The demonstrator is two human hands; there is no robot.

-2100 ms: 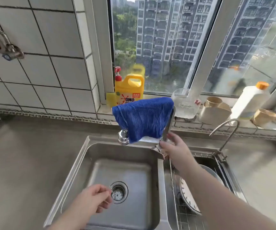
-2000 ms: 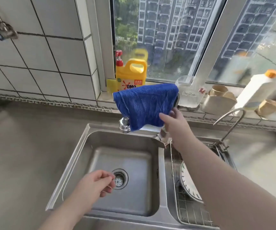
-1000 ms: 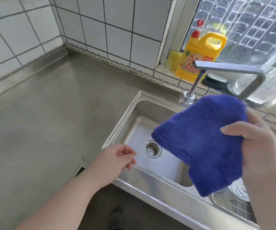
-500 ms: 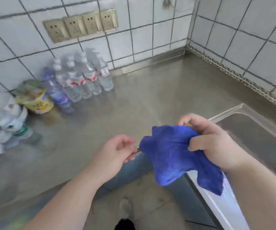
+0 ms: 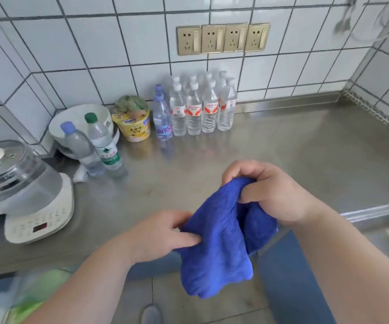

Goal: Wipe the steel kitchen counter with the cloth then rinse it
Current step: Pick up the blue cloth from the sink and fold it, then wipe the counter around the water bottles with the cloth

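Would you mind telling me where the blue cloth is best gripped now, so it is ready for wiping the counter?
Probably the loose lower corner of the cloth, taken from the left side. The right hand already bunches its top and the left hand pinches the left edge, so the bottom hangs free to be spread over the counter.

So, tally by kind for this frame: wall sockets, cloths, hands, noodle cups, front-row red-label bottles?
Wall sockets: 4
Blue cloth: 1
Hands: 2 (left hand, right hand, both gripping the cloth)
Noodle cup: 1
Red-label bottles, front row: 4 (the row behind is too blurred to count)
Total: 12
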